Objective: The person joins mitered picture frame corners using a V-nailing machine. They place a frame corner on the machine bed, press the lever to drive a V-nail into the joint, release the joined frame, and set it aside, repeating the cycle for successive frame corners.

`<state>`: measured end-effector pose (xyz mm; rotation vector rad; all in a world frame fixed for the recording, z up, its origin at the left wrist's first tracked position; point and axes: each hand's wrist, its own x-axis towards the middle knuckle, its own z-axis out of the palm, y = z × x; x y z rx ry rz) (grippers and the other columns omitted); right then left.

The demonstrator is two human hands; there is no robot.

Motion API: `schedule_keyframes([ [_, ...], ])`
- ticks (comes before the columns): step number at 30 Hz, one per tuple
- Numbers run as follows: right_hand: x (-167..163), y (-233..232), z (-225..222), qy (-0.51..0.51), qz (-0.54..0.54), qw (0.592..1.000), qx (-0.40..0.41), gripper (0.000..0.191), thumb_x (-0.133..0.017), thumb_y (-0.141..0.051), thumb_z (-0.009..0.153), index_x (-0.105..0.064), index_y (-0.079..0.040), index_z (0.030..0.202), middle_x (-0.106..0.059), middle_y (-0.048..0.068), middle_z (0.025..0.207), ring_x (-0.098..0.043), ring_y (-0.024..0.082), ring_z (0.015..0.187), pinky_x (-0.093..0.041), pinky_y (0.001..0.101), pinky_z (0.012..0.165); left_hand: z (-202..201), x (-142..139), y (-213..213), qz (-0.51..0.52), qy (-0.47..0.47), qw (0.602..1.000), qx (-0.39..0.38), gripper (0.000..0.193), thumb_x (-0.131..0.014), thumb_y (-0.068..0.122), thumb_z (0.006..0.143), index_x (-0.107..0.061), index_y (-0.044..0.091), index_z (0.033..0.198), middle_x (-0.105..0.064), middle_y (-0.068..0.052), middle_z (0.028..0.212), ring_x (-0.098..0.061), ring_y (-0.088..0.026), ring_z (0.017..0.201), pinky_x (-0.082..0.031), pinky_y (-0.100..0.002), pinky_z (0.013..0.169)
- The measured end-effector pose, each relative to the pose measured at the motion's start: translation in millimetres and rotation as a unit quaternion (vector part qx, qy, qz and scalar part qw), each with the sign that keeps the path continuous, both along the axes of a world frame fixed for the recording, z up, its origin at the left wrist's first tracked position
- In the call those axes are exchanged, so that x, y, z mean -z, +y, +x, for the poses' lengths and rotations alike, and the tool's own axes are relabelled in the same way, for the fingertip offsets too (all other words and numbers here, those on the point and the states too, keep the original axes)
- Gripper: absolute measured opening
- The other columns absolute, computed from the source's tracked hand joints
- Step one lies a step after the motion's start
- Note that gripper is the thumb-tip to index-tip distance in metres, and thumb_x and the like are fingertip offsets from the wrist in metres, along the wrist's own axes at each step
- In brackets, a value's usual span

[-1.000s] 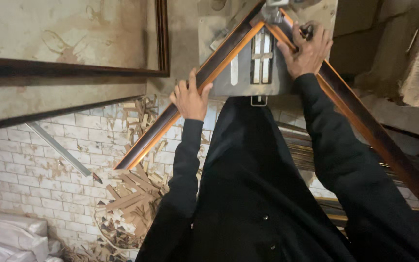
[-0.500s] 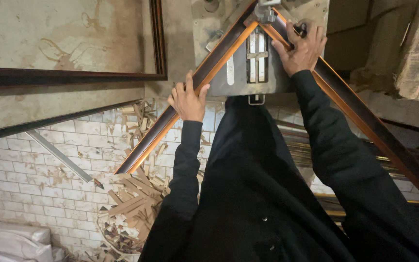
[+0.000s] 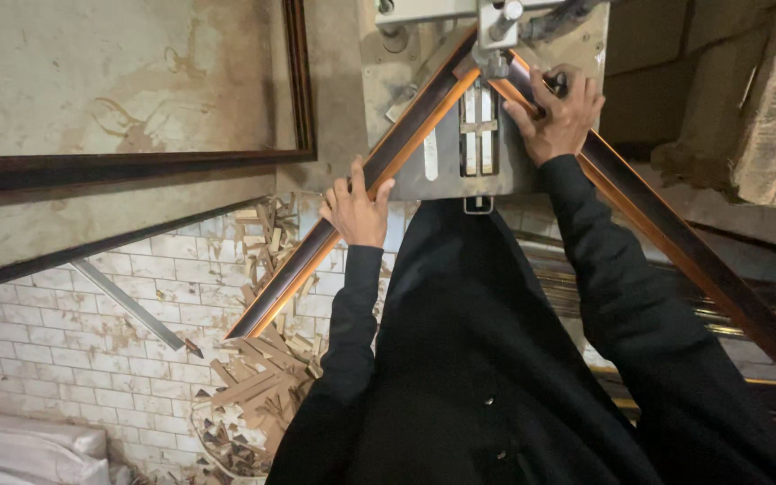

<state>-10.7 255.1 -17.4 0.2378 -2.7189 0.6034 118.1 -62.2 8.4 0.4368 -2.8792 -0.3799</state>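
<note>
We have two dark frame mouldings with orange inner edges meeting at a corner under the joining machine (image 3: 487,99) at the far edge of the worktop. Our left hand (image 3: 355,208) grasps the left moulding (image 3: 352,216) partway down its run, fingers curled over the top edge. Our right hand (image 3: 557,117) is clenched on the right moulding (image 3: 675,242) close to the corner, pressing it against the metal plate (image 3: 460,171). It may also be holding a small dark knob there; the view is too poor to tell.

Both long ends overhang the near edge of the worktop, unsupported. Offcuts (image 3: 253,395) are heaped on the white brick-pattern floor (image 3: 47,332) below; a finished frame (image 3: 136,162) lies to the left.

Risks as we see them:
- overhanging weight levers the mitre open if either grip eases
- right fingers sit near the clamp head (image 3: 496,45), so a pinch is possible
- the left moulding slides on the plate and leaves a gap at the corner
</note>
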Motion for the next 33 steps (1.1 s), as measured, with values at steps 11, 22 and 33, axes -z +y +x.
schedule_keyframes([
  [11,-3,65,58,-0.039,0.065,0.996,-0.055,0.078,-0.087,-0.047,0.093,-0.053,-0.015,0.155,-0.052,0.02,0.153,-0.045,0.036,0.146,-0.03,0.0551,0.117,13,-6,-22,0.0,-0.06,0.996,0.065,0.092,-0.077,0.057,0.082,-0.039,0.019,0.157,-0.06,-0.013,0.116,-0.056,-0.033,0.108,-0.034,-0.059,0.098],
  [22,-32,289,324,-0.072,0.332,0.913,0.224,0.059,-0.089,-0.03,0.08,-0.065,-0.022,0.134,-0.063,0.006,0.111,-0.059,0.025,0.106,-0.042,0.0443,0.103,127,-25,-138,-0.043,-0.156,0.982,0.1,0.109,-0.086,0.023,0.08,-0.022,0.022,0.168,-0.068,-0.018,0.117,-0.062,-0.04,0.114,-0.039,-0.059,0.111],
  [33,-61,299,457,-0.029,0.218,0.955,0.197,0.03,-0.077,-0.021,0.084,-0.071,-0.018,0.114,-0.064,0.006,0.104,-0.062,0.026,0.097,-0.049,0.0377,0.087,235,-29,-143,0.053,-0.311,0.949,-0.007,0.12,-0.086,0.024,0.077,-0.014,0.023,0.174,-0.066,-0.022,0.134,-0.06,-0.042,0.129,-0.046,-0.053,0.113],
])
